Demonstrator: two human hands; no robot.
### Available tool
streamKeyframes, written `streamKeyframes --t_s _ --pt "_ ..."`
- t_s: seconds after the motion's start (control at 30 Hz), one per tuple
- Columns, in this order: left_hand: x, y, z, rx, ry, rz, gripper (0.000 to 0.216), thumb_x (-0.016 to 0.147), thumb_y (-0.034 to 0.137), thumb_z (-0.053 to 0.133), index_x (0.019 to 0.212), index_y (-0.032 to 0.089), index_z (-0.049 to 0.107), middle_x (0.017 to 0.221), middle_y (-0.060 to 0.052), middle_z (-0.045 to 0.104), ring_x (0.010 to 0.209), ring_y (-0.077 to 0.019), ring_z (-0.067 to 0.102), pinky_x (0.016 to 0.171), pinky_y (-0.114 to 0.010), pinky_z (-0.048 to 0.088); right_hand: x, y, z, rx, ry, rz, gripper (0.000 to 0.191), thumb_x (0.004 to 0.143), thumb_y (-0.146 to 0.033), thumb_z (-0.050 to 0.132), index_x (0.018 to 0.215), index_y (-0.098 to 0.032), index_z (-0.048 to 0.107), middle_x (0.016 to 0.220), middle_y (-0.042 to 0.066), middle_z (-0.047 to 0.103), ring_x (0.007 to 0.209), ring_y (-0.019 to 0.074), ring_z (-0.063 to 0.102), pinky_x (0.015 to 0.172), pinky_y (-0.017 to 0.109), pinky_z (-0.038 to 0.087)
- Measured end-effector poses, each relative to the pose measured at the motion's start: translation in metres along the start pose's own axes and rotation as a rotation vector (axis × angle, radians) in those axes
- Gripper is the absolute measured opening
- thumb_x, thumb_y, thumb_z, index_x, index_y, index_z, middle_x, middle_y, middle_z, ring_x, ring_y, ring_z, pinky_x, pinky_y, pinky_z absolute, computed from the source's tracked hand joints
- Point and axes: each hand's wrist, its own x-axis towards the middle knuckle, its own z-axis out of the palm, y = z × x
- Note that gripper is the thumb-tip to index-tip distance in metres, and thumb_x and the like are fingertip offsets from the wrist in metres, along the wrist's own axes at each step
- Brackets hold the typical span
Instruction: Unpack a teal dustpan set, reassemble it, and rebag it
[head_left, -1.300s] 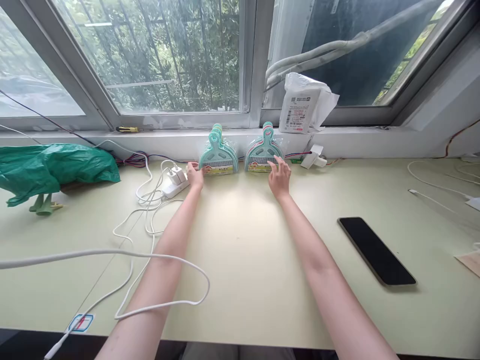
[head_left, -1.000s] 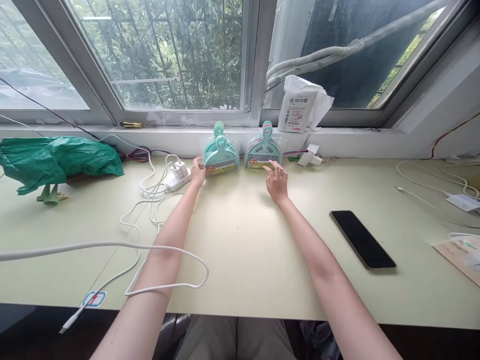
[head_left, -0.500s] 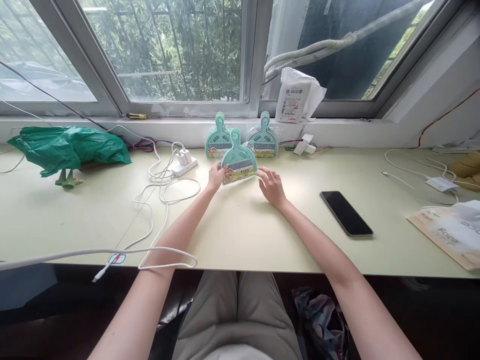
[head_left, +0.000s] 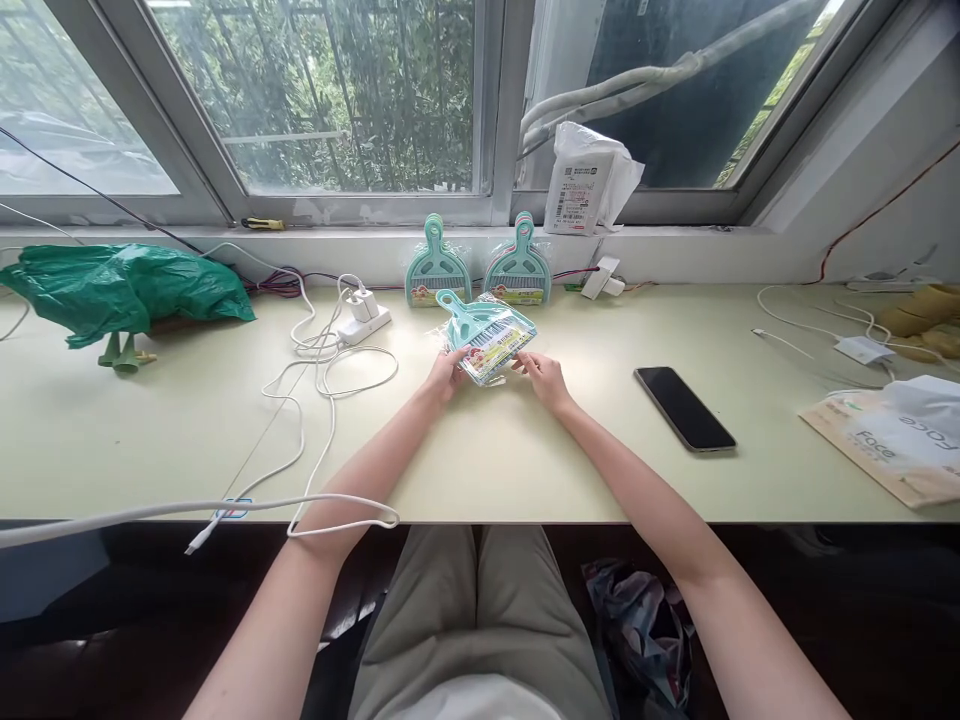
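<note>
A teal mini dustpan and brush set (head_left: 491,335) in clear plastic wrap is held just above the table, its handle tilted to the upper left. My left hand (head_left: 448,374) is closed on its lower left edge, thumb on the front. At the lower right corner, the fingers of my right hand (head_left: 546,381) pinch the wrap. Behind it, two more wrapped sets stand against the wall: a left dustpan set (head_left: 438,266) and a right dustpan set (head_left: 519,262), handles up.
A black phone (head_left: 685,409) lies right of my right hand. Left are a white power strip (head_left: 364,322), tangled white cables (head_left: 330,375) and a green plastic bag (head_left: 127,290). A tissue pack (head_left: 870,450) sits at far right; a white package (head_left: 581,190) stands on the sill.
The held dustpan set has tipped from upright, its handle swinging left and its face turning upward. My right hand has closed from spread fingers onto its right corner.
</note>
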Motion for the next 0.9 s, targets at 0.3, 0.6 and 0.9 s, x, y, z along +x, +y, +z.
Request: streamKeyframes --t_s 0.3,0.6,0.9 --pt "-0.008 0.003 -0.010 0.292 -0.419 -0.103 0.061 0.069 0.031 0.082 0.125 0.024 0.058 0.114 -0.010 0.070 0.106 -0.0250 0.068 0.097 -0.044 0.055 0.010 0.011 -0.009 0.606 0.139 0.349 0.037 0.071 -0.032 0.075 0.098 -0.022 0.052 0.094 0.002 0.071 0.085 0.0152 0.068 0.078 0.029 0.055" --pt "0.001 0.012 -0.024 0.456 -0.402 -0.109 0.057 0.079 0.063 0.063 0.114 0.019 0.065 0.106 -0.011 0.072 0.109 -0.0256 0.065 0.096 -0.043 0.054 0.004 -0.008 -0.023 0.775 0.101 0.409 0.031 0.078 -0.013 0.068 0.101 -0.023 0.050 0.085 -0.001 0.073 0.077 0.0148 0.072 0.080 0.033 0.063" --pt "0.017 0.015 -0.024 0.279 0.012 0.033 0.044 0.086 0.052 0.058 0.113 0.017 0.062 0.114 -0.012 0.069 0.097 -0.0215 0.068 0.079 -0.038 0.058 0.003 -0.016 -0.028 0.795 -0.009 0.332 0.042 0.070 -0.019 0.078 0.107 -0.022 0.058 0.088 0.001 0.075 0.080 0.0172 0.073 0.080 0.035 0.063"
